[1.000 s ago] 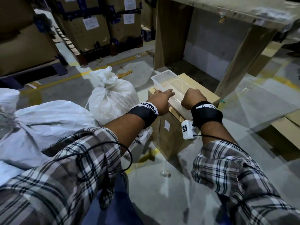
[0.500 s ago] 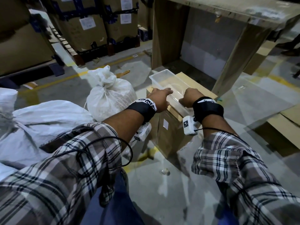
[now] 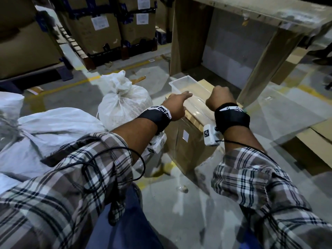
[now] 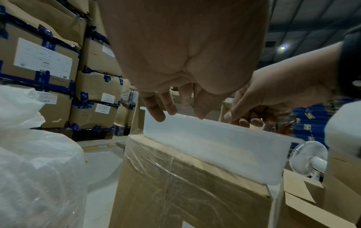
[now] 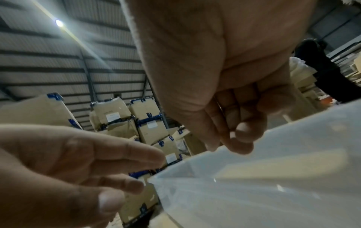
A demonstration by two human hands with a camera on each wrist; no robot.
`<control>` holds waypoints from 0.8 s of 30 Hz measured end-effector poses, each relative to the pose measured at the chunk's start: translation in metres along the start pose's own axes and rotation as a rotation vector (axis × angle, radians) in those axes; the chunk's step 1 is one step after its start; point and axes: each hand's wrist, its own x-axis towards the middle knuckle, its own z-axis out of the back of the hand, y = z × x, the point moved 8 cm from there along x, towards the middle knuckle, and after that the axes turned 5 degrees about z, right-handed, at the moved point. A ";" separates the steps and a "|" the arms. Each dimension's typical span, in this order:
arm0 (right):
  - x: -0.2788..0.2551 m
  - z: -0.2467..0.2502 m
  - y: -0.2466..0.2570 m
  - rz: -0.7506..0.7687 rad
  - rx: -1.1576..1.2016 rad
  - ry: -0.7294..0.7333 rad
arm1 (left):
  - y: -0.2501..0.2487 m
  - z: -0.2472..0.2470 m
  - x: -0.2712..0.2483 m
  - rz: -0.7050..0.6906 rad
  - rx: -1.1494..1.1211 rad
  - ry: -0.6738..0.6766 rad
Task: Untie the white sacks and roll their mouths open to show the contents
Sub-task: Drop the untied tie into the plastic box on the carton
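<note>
A person in a plaid shirt reached both arms forward over a clear plastic tub (image 3: 186, 88) that sat on top of a plastic-wrapped cardboard box (image 3: 186, 141) on the warehouse floor.

The left hand (image 3: 175, 105) was stretched out flat, fingers (image 4: 156, 108) straight and slightly spread, their tips at the near rim of the tub. In the left wrist view the tips seemed to hover just over the rim rather than press on it, though the angle made contact hard to judge. This hand held nothing.

The right hand (image 3: 220, 97) was drawn into a loose fist above the tub's right side. In the right wrist view its fingers (image 5: 242, 134) were curled in toward the palm, the thumb lying across them, just above the tub's rim. Whether something small was pinched inside the fist could not be told.

The task's sacks lay to the person's left, untouched. A small white sack (image 3: 124, 103) stood on the floor just left of the box, its neck knotted and mouth bunched upward. A larger white sack (image 3: 45, 132) lay nearer the person, beside the left sleeve, its neck also tied.

Stacked cartons (image 3: 100, 29) with blue tape stood beyond on pallets, and a wooden table (image 3: 251, 20) rose behind the box.
</note>
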 end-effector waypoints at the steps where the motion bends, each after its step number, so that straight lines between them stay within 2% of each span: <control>1: -0.004 0.008 0.007 0.007 0.015 -0.038 | 0.003 0.006 -0.002 0.014 -0.002 -0.022; 6: -0.033 0.033 0.075 0.135 0.127 -0.149 | 0.031 0.054 -0.027 0.086 0.000 -0.146; 11: -0.082 0.024 0.171 0.286 0.269 -0.126 | 0.095 0.105 -0.093 0.184 -0.066 -0.253; 18: -0.186 -0.019 0.324 0.527 0.438 0.053 | 0.213 0.168 -0.250 0.406 -0.113 -0.379; 21: -0.242 -0.043 0.386 0.668 0.508 0.142 | 0.253 0.190 -0.341 0.468 -0.085 -0.508; 24: -0.305 -0.072 0.446 0.841 0.560 0.261 | 0.291 0.207 -0.440 0.530 -0.045 -0.693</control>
